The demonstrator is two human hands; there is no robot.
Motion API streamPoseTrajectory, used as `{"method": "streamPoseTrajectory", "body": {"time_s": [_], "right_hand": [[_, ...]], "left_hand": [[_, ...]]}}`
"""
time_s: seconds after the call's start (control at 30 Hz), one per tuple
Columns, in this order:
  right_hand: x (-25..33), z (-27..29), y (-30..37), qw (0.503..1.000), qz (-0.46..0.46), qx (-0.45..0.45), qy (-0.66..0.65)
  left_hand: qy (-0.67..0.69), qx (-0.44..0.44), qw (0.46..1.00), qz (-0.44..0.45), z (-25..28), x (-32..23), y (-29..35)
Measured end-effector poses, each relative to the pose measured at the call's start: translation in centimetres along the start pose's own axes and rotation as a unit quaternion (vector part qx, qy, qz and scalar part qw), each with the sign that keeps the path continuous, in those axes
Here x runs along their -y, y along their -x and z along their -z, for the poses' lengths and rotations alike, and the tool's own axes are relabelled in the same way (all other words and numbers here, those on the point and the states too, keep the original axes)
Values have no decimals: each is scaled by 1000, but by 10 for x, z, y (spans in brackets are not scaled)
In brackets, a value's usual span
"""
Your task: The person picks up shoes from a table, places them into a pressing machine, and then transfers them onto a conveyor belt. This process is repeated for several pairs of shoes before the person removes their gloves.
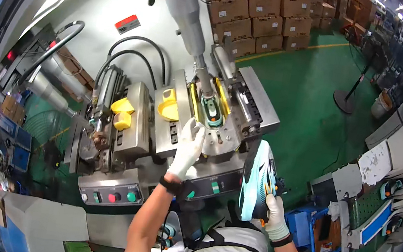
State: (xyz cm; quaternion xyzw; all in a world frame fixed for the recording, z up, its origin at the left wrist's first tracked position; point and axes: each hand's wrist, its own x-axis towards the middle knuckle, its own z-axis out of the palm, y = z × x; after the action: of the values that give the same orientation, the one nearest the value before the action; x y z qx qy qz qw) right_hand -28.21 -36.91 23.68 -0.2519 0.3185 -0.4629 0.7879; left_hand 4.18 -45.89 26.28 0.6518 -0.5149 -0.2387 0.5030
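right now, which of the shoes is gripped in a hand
The light blue shoe in the right hand. Neither hand grips the teal-and-black shoe in the machine or those on the rack at right.

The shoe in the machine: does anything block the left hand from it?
Nothing visible stands between the left hand and the near end of the shoe; a metal shaft stands over it, with yellow strips on both sides.
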Motion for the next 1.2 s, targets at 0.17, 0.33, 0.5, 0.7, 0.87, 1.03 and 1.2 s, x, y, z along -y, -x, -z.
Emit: {"method": "streamPoseTrajectory", "body": {"time_s": [0.17,0.33,0.5,0.7,0.87,1.03,1.2], "right_hand": [[12,39,-2,997,12,-66,40],[12,45,4,989,76,-120,40],[30,32,-10,977,24,-170,123],[49,-32,-72,972,111,-26,205],[56,-130,-203,973,-4,130,191],[-22,-125,-418,706,30,-22,707],[-121,-171,-420,679,146,12,719]], "left_hand": [[-137,-21,986,95,-66,71,-116],[-246,-52,956,150,-107,136,-162],[-144,37,981,126,-83,124,-189],[85,52,984,144,7,64,-91],[145,-40,979,136,78,-3,78],[-30,29,966,254,134,-18,232],[-207,-82,876,428,139,-87,398]]}}
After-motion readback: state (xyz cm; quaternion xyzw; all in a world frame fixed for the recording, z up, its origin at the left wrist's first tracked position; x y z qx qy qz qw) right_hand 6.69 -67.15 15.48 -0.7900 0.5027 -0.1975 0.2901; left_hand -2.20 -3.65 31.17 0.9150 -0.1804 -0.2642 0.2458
